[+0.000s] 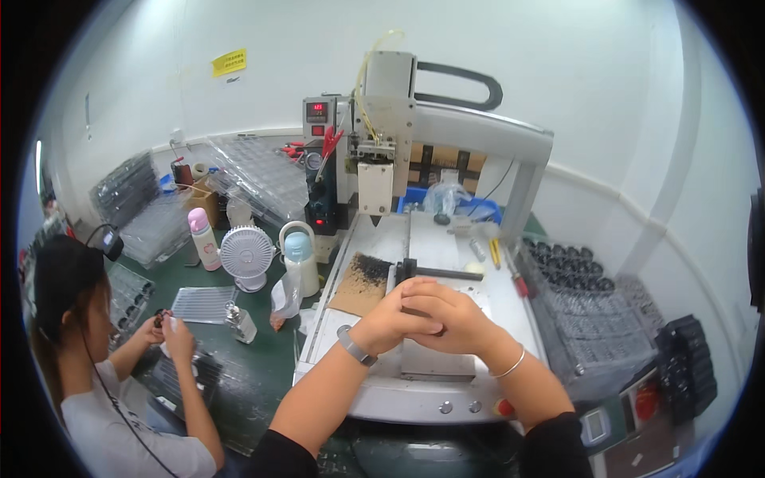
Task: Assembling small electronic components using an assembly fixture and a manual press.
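Note:
My left hand (384, 320) and my right hand (458, 317) meet above the white bed of a bench dispensing machine (382, 390). Both are closed, the right one's fingers lapped over the left's. Something small and dark shows beneath the fingers, too hidden to name. Just beyond my knuckles a black rod-like fixture (450, 273) lies across the bed. To its left is a piece of brown cardboard (351, 296) covered with black smears. The machine's head, with a dark pointed nozzle (375, 221), hangs over the bed beyond my hands.
Clear trays of black round parts (570, 267) stand at right. Yellow-handled (495, 252) and red-handled (520, 285) tools lie nearby. On the green table at left are a white fan (246, 256), bottles (299, 259) and plastic trays (251, 171). A co-worker (103, 382) sits there, handling a small dark part.

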The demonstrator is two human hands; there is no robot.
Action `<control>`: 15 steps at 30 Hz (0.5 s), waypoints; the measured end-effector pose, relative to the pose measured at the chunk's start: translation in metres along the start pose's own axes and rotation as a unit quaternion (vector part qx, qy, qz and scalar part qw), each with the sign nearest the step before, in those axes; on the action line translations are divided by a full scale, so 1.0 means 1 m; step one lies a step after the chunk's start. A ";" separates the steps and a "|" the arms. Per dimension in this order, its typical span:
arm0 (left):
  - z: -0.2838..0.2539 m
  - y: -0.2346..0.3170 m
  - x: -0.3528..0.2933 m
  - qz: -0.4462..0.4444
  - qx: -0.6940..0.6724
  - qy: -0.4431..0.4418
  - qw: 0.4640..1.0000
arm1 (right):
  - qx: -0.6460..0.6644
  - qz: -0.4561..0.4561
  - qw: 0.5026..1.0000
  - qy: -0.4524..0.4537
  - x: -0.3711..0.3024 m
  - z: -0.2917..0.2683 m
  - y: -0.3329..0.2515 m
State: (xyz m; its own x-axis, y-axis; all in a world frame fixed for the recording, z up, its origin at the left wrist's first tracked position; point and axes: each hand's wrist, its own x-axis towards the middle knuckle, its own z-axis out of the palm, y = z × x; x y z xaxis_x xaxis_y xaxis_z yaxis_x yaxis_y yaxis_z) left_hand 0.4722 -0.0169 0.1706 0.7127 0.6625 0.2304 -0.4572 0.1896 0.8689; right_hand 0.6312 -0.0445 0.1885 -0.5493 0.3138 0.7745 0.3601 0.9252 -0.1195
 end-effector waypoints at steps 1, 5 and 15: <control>-0.003 -0.003 -0.002 -0.006 -0.005 -0.004 1.000 | -0.011 0.025 1.000 -0.016 0.007 -0.001 -0.007; -0.009 -0.015 0.002 0.155 -0.082 0.076 0.982 | -0.102 0.178 0.978 -0.028 0.034 -0.024 -0.018; -0.029 -0.006 0.012 0.081 -0.183 0.247 0.948 | -0.304 0.629 0.550 -0.458 -0.025 -0.103 0.070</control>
State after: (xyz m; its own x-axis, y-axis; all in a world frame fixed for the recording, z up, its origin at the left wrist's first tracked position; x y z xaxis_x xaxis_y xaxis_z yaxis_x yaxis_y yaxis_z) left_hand 0.4684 0.0113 0.1553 0.3217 0.9462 0.0362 -0.7587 0.2347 0.6078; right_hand 0.7480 -0.0094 0.2248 0.3731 0.8576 -0.3539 0.9222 -0.3012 0.2424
